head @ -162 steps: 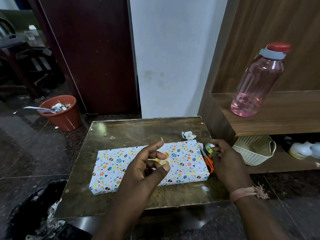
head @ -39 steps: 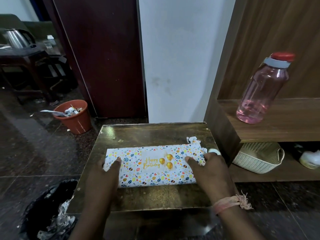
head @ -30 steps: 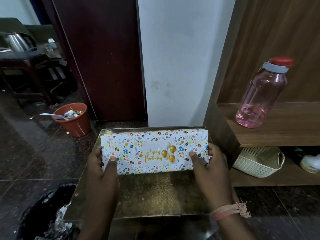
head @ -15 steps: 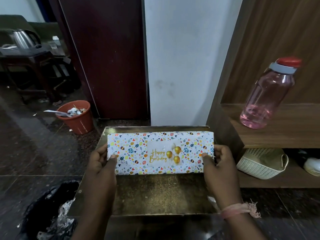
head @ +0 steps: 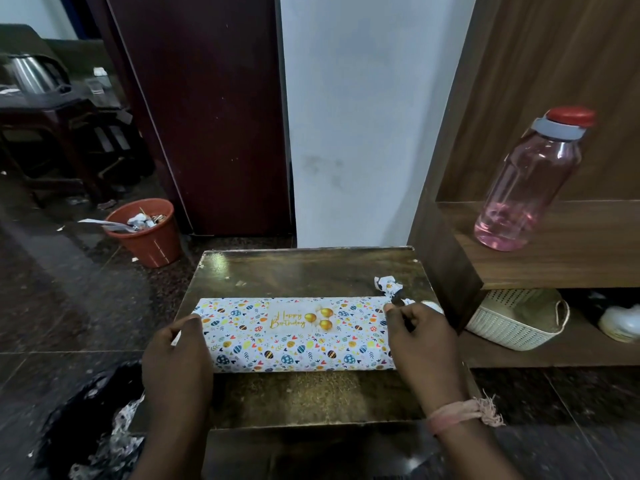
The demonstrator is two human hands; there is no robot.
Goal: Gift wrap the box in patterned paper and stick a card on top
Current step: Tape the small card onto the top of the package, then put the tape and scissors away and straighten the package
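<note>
The wrapped box (head: 294, 344), in white paper with small coloured shapes, lies flat on the small dark table (head: 311, 268). A "Happy Birthday" card (head: 299, 320) with gold balloons sits on its top face. My left hand (head: 176, 358) holds the box's left end, thumb on the top edge. At the right end my right hand (head: 420, 341) grips it the same way; the fingers behind both ends are hidden.
A crumpled paper scrap (head: 388, 284) and a tape roll (head: 432, 305) lie at the table's right rear. A pink bottle (head: 530, 181) stands on the wooden shelf, a white basket (head: 516, 327) below it. Orange bin (head: 145, 233) stands far left, black bin bag (head: 90, 420) near left.
The box, held up and tilted toward me half a second ago, has come down flat onto the table. Both hands stay at its ends.
</note>
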